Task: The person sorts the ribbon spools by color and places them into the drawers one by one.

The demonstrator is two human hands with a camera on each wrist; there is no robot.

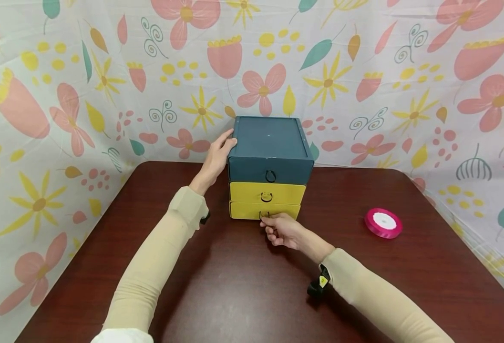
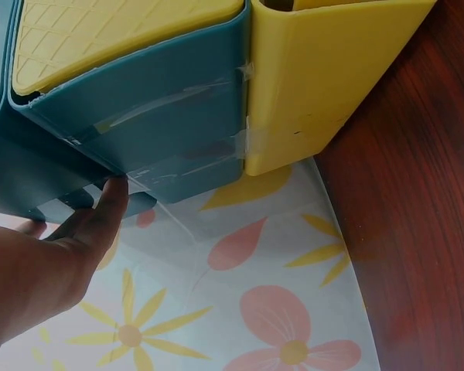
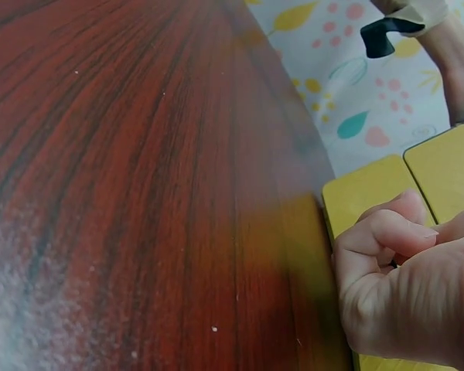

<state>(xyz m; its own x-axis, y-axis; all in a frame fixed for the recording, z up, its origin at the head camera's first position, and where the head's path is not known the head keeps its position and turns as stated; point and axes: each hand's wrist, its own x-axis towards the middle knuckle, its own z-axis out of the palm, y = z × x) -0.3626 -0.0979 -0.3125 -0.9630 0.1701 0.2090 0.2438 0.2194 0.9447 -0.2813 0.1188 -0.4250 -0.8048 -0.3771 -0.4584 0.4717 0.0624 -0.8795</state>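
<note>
A small drawer unit (image 1: 269,136) with a dark teal top stands at the back of the table. Its front has a teal drawer (image 1: 249,170) above two yellow ones, each with a black ring pull. Down at the bottom yellow drawer (image 1: 243,211), my right hand (image 1: 288,231) pinches the ring pull (image 1: 260,215) between thumb and curled fingers, which partly cover it. My left hand (image 1: 218,155) rests against the unit's upper left side, fingers extended. In the left wrist view, its fingertips touch the teal side wall (image 2: 162,116).
A roll of bright pink ribbon (image 1: 383,223) lies on the dark wood table (image 1: 234,286) at the right. Behind the unit and along the left hangs a flower-print cloth (image 1: 342,71). Each wrist wears a small black device.
</note>
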